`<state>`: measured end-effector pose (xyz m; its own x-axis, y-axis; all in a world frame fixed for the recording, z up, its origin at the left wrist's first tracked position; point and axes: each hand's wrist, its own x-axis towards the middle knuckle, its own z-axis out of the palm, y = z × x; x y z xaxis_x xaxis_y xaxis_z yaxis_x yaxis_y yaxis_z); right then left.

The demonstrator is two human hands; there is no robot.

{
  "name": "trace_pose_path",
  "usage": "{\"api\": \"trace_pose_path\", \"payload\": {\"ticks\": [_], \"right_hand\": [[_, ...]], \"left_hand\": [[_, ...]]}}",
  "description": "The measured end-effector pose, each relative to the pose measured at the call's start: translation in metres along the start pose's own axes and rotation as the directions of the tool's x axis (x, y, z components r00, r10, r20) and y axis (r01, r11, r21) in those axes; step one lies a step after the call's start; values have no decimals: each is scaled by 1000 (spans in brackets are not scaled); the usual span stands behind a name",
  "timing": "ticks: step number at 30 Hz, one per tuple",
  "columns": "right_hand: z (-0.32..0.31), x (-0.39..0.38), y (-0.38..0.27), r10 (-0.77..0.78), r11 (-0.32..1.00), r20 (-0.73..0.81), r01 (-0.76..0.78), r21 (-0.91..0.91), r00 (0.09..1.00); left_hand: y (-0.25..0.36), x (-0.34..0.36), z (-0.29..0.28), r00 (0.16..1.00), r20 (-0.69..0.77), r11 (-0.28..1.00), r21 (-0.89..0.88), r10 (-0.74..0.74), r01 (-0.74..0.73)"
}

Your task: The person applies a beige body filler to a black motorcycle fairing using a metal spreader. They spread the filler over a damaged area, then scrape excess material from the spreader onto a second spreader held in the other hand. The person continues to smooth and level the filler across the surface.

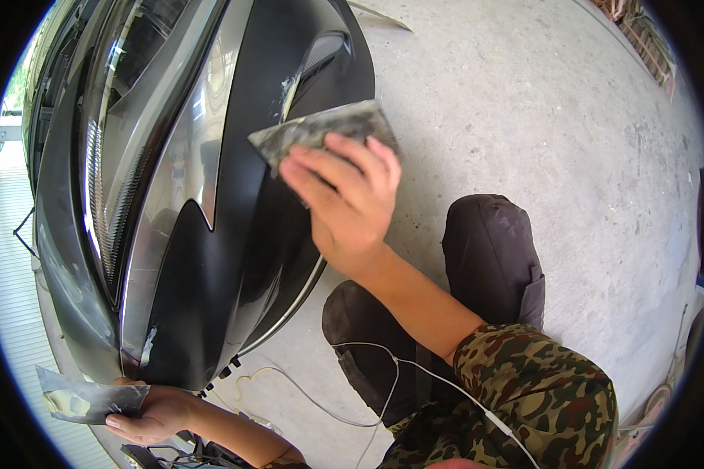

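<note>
My right hand [348,195] is closed on a flat, rectangular putty scraper [321,129], its face smeared dark grey and slightly blurred. The scraper lies against or just over the dark car bumper [246,187]; I cannot tell whether it touches. Just beyond it, a pale putty smear [288,92] runs beside a recessed opening in the bumper. Low on the left, my left hand [160,418] grips a thin grey putty plate [94,397] by its right end. A cream-coloured dab of putty [70,405] sits on that plate.
The car's headlight [125,117] and glossy trim rise at the left. Concrete floor [594,180] spreads to the right. My bent knees [489,242] are close to the bumper, and a thin white cable [438,377] hangs across my lap. Black connectors [231,367] stick out under the bumper's edge.
</note>
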<state>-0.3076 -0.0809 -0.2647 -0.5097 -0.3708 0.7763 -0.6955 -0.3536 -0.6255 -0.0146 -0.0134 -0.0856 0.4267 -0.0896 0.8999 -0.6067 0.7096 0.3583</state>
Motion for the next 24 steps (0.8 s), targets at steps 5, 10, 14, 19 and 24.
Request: {"api": "trace_pose_path", "payload": {"ticks": [5,10,14,19,24], "right_hand": [[5,8,24,46,995,-52,-51,-83,998],[11,-10,3,7,1000,16,-7,2,1000],[7,-11,8,2,1000,-37,-3,-24,999],[12,3,34,40,995,-106,-50,-91,994],[8,-4,13,7,999,1,-7,-31,1000]], "left_hand": [[-5,4,-9,999,26,999,18,35,-35],[-6,-5,-9,961,96,937,216,258,-274],[-11,-2,-18,985,57,986,35,162,-164],[-19,14,-32,997,-67,999,3,41,-41],[-22,5,-35,830,283,727,400,480,-557]]}}
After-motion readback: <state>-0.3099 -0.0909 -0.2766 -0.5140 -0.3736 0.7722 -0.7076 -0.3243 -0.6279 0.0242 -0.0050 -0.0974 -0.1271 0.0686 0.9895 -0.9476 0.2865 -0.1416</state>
